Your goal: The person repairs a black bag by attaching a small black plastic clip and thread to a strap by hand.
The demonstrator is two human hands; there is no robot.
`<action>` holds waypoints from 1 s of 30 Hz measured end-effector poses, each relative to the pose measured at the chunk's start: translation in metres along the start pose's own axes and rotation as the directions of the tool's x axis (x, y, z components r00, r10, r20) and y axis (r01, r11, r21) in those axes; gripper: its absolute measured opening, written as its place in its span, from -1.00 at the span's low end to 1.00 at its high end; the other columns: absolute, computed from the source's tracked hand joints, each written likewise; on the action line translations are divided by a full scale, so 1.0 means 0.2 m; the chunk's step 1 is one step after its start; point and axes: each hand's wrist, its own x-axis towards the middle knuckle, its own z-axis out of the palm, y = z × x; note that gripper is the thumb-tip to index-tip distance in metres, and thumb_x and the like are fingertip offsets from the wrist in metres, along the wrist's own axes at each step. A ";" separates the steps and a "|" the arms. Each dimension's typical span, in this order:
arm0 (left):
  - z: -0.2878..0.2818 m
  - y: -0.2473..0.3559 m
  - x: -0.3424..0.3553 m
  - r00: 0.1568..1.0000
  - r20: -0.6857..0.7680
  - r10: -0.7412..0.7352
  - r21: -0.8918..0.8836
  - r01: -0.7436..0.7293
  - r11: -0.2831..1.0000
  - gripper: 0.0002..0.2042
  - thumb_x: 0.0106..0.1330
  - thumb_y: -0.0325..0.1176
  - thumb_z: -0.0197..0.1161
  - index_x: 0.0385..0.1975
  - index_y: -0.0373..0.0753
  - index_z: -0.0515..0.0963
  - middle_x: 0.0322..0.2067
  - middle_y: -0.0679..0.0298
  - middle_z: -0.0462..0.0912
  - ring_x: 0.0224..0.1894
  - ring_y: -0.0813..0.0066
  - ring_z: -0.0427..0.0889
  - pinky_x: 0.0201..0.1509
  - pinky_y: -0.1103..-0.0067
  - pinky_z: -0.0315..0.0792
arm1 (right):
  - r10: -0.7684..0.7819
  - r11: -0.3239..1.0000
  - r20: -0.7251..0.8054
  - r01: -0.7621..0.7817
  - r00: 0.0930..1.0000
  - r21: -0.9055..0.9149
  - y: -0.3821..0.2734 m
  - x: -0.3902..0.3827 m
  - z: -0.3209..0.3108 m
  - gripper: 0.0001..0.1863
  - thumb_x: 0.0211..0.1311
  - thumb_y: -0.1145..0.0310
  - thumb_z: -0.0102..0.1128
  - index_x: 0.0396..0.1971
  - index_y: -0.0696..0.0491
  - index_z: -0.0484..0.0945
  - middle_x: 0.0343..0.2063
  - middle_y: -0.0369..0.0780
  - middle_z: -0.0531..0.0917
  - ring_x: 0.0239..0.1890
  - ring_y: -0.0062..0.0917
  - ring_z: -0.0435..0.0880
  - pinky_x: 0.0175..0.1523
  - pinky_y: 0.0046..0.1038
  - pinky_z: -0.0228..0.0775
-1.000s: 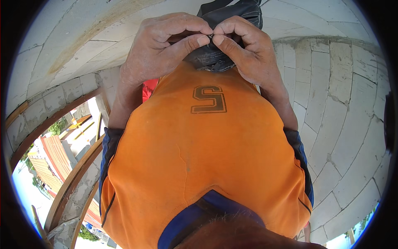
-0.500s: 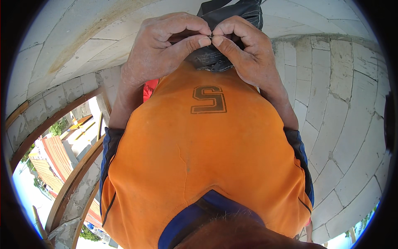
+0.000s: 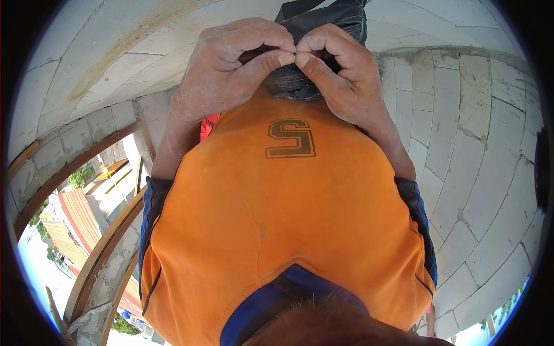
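Two hands are up in front of the person's chest, and between them one dark grey bag or pouch. Going from the left: far out at the left edge there is a curved wooden rail [image 3: 101,254] with rooftops and greenery well below it, then a wall of pale stone blocks [image 3: 86,130] bending with the lens. A scrap of something red [image 3: 208,126] peeks out just beside the left forearm; I cannot tell what it is.

The left hand [image 3: 231,69] is curled, its fingers bent in, and its thumb [image 3: 262,62] stretches toward the middle. The right hand [image 3: 340,72] mirrors it, fingers folded, thumb tip coming in from the other side. The two thumb tips meet, touching or nearly so, pressed together over the top of the dark grey bag [image 3: 323,23], which sits right behind and between the hands, just above the chest. Both hands look pinched shut on something at the bag's upper edge, though the knuckles hide exactly what is nipped there, a fold or a small fastener.

Below the hands, one orange shirt [image 3: 277,230] with a dark figure printed on the chest and blue trim at collar and sleeves fills the middle and blocks any view lower down. To the right, more pale blocks [image 3: 479,173] curve away
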 end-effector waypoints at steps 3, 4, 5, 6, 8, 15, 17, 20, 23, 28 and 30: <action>0.00 0.01 0.01 0.999 -0.003 0.033 0.123 -0.032 0.992 -0.87 0.32 -0.63 0.35 -0.17 -0.35 0.65 -0.14 0.16 0.72 -0.17 0.52 0.68 -0.11 0.64 0.56 | -0.013 1.000 0.002 0.013 1.000 -0.014 0.00 0.01 0.00 -0.88 0.33 0.42 0.28 -0.24 0.15 0.64 -0.33 -0.22 0.66 -0.32 -0.49 0.65 -0.26 -0.49 0.47; 0.01 0.01 0.01 0.999 -0.003 0.032 0.122 -0.032 0.992 -0.87 0.32 -0.63 0.35 -0.17 -0.35 0.65 -0.14 0.16 0.72 -0.17 0.52 0.68 -0.11 0.64 0.56 | -0.013 1.000 0.003 0.013 1.000 -0.014 0.01 0.01 0.00 -0.88 0.33 0.42 0.28 -0.24 0.15 0.64 -0.33 -0.22 0.66 -0.32 -0.49 0.65 -0.26 -0.49 0.47; 0.02 0.01 0.01 1.000 -0.029 0.010 0.106 -0.007 0.994 -0.88 0.33 -0.62 0.34 -0.18 -0.36 0.65 -0.15 0.17 0.72 -0.18 0.52 0.68 -0.12 0.63 0.55 | -0.023 1.000 0.000 0.023 1.000 -0.016 0.02 0.01 0.00 -0.88 0.33 0.42 0.28 -0.24 0.15 0.64 -0.32 -0.21 0.66 -0.32 -0.47 0.65 -0.25 -0.48 0.47; 0.03 0.01 0.01 0.998 -0.055 -0.013 0.090 0.018 0.996 -0.89 0.34 -0.62 0.33 -0.18 -0.36 0.64 -0.17 0.18 0.72 -0.18 0.52 0.68 -0.12 0.63 0.55 | -0.034 0.999 -0.003 0.033 0.999 -0.017 0.02 0.01 0.00 -0.88 0.33 0.43 0.28 -0.24 0.15 0.64 -0.32 -0.20 0.66 -0.31 -0.46 0.66 -0.24 -0.47 0.47; 0.03 0.01 0.01 0.998 -0.062 -0.012 0.109 0.019 0.994 -0.90 0.35 -0.62 0.32 -0.19 -0.37 0.63 -0.18 0.19 0.71 -0.19 0.53 0.67 -0.11 0.63 0.54 | -0.044 0.999 0.003 0.044 0.999 -0.021 0.03 0.02 -0.01 -0.88 0.33 0.43 0.28 -0.24 0.15 0.64 -0.32 -0.20 0.66 -0.31 -0.45 0.66 -0.23 -0.47 0.47; 0.08 -0.01 0.03 0.985 -0.152 -0.085 0.038 0.091 0.995 -0.90 0.34 -0.51 0.36 -0.19 -0.29 0.65 -0.33 0.24 0.72 -0.37 0.50 0.66 -0.27 0.58 0.53 | -0.060 0.998 -0.005 0.060 0.998 -0.037 0.06 0.03 -0.03 -0.89 0.33 0.44 0.27 -0.23 0.16 0.64 -0.34 -0.20 0.64 -0.33 -0.48 0.64 -0.23 -0.48 0.47; 0.07 -0.01 0.03 0.985 -0.132 -0.113 -0.009 0.113 0.994 -0.86 0.37 -0.56 0.32 -0.12 -0.32 0.64 -0.25 0.25 0.72 -0.25 0.56 0.67 -0.16 0.63 0.55 | -0.030 1.000 -0.009 0.030 1.000 -0.001 0.06 0.04 -0.04 -0.89 0.33 0.43 0.28 -0.23 0.16 0.64 -0.34 -0.21 0.64 -0.33 -0.50 0.63 -0.23 -0.49 0.46; 0.05 -0.02 0.03 0.983 -0.099 -0.153 -0.117 0.142 0.983 -0.78 0.39 -0.61 0.30 -0.01 -0.36 0.62 -0.16 0.23 0.73 -0.11 0.60 0.69 -0.02 0.67 0.59 | -0.005 1.000 -0.011 0.006 1.000 0.029 0.08 0.05 -0.04 -0.88 0.34 0.43 0.29 -0.23 0.15 0.63 -0.33 -0.23 0.64 -0.33 -0.54 0.62 -0.22 -0.50 0.45; 0.05 -0.03 0.04 0.985 -0.089 -0.150 -0.172 0.133 0.976 -0.74 0.38 -0.61 0.31 0.04 -0.37 0.60 -0.14 0.20 0.73 -0.08 0.57 0.70 0.02 0.65 0.61 | -0.028 0.999 -0.010 0.028 1.000 0.026 0.10 0.06 -0.05 -0.89 0.34 0.43 0.29 -0.23 0.15 0.63 -0.33 -0.24 0.64 -0.33 -0.56 0.62 -0.21 -0.52 0.45; 0.06 -0.01 0.06 0.972 -0.126 -0.201 -0.214 0.171 0.962 -0.72 0.39 -0.61 0.30 0.08 -0.36 0.59 -0.11 0.18 0.73 -0.07 0.52 0.71 0.06 0.63 0.61 | -0.024 0.999 -0.001 0.024 1.000 0.047 0.10 0.07 -0.07 -0.89 0.34 0.43 0.29 -0.23 0.15 0.64 -0.32 -0.24 0.64 -0.32 -0.56 0.62 -0.19 -0.53 0.44; 0.06 -0.02 0.06 0.961 -0.174 -0.216 -0.221 0.175 0.959 -0.71 0.40 -0.60 0.29 0.10 -0.35 0.59 -0.10 0.17 0.74 -0.09 0.51 0.72 0.03 0.60 0.65 | -0.027 0.998 0.018 0.026 0.999 0.056 0.10 0.08 -0.08 -0.89 0.34 0.43 0.30 -0.23 0.14 0.64 -0.31 -0.24 0.65 -0.28 -0.54 0.64 -0.16 -0.51 0.46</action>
